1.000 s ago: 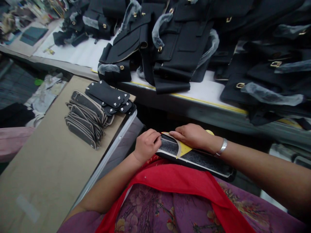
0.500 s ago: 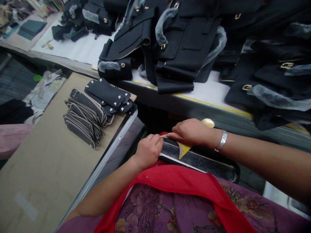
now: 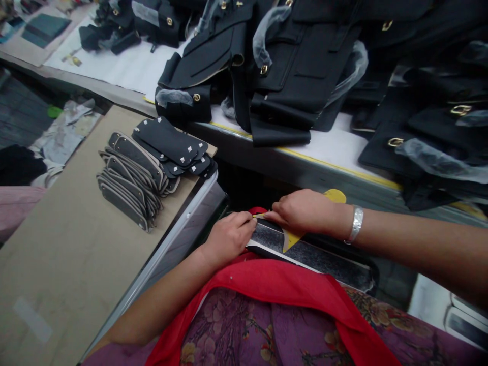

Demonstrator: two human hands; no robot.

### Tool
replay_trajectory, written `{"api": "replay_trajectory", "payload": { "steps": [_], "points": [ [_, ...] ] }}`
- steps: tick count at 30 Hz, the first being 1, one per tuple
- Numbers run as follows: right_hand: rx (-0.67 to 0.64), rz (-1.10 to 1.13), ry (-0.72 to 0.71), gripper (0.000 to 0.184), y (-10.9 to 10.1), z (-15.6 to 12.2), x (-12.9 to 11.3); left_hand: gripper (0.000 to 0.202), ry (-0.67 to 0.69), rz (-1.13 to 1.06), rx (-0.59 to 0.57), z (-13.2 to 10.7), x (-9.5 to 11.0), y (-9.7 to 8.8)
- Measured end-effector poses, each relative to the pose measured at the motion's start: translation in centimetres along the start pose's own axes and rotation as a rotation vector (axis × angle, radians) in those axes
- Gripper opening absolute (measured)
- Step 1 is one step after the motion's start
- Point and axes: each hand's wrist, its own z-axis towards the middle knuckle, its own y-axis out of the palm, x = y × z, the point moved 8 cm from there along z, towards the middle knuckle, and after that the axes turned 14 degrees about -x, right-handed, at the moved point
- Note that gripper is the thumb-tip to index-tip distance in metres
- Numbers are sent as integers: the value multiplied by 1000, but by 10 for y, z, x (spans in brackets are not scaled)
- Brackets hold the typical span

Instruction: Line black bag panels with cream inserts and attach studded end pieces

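Observation:
My left hand [image 3: 231,234] is closed at the left end of a long dark grey panel [image 3: 320,262] with white edges, which lies across in front of my body. Its fingertips hide what exactly they pinch. Just to the right, my right hand [image 3: 301,211] is closed on a yellow flat piece [image 3: 293,240] with a pale curved edge. A pointed part of this piece shows below the palm, over the panel, and a rounded yellow end sticks out behind the wrist. The two hands are close together, their fingertips near the panel's far edge.
Stacked dark pieces with pale edges [image 3: 125,188] and black pieces with metal studs [image 3: 170,140] lie on the brown board [image 3: 76,229] to the left. Black bags [image 3: 305,66] with gold fittings and plastic wrapping crowd the bench [image 3: 335,162] ahead. More white-edged pieces [image 3: 467,325] lie lower right.
The view has shifted slightly. My left hand looks a little flatter, and more of the rounded yellow end shows behind my right wrist. Both hands keep their hold.

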Motion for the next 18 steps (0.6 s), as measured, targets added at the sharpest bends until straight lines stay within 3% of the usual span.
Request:
{"api": "replay_trajectory", "payload": {
  "steps": [3,5,8,12,18],
  "points": [
    [-11,3,6,61,2,1,1,23,-215,-565,111,-2,-40,2],
    [-22,5,8,61,2,2,1,23,-384,-1008,198,-4,-65,19],
    [-35,-1,9,61,1,3,0,29,-448,-1494,155,7,-66,50],
    [-45,6,16,62,2,4,0,36,-445,-1739,0,21,-44,71],
    [-53,93,12,70,12,4,-2,39,-483,-1788,9,17,-38,76]
  ]
}}
